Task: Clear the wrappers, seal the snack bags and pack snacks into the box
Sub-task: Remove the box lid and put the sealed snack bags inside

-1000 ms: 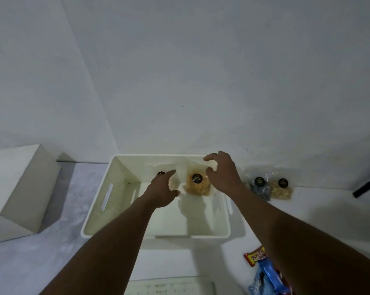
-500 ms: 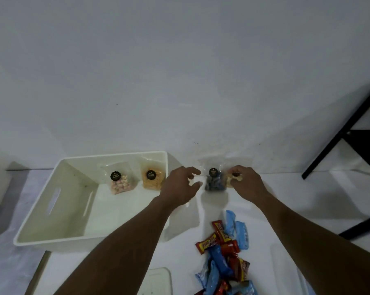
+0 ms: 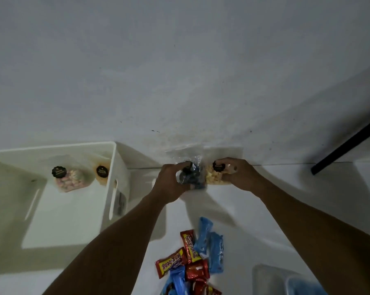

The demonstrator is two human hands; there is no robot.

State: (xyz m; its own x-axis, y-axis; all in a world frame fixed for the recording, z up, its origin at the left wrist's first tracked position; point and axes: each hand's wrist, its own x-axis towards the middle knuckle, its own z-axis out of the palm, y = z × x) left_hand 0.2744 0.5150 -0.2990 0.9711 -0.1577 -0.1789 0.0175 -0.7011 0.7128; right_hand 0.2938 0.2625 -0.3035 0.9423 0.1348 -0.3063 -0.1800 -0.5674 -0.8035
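Observation:
Against the wall stand two clear snack bags with black round labels. My left hand (image 3: 171,181) grips the dark-filled bag (image 3: 193,177). My right hand (image 3: 239,175) grips the yellow-filled bag (image 3: 214,177) beside it. The white box (image 3: 114,173) sits at the left. Inside it, a pink-filled bag (image 3: 68,177) and an orange-filled bag (image 3: 101,174) lean on the far wall. A pile of red and blue wrapped snack bars (image 3: 192,258) lies near me on the white table.
A black slanted leg (image 3: 347,143) stands at the right by the wall. A clear plastic container (image 3: 286,282) with something blue in it sits at the bottom right. The white wall rises right behind the bags.
Both hands left the box and moved right to the two bags by the wall, then closed on them. My view swung right, so the box now sits at the left.

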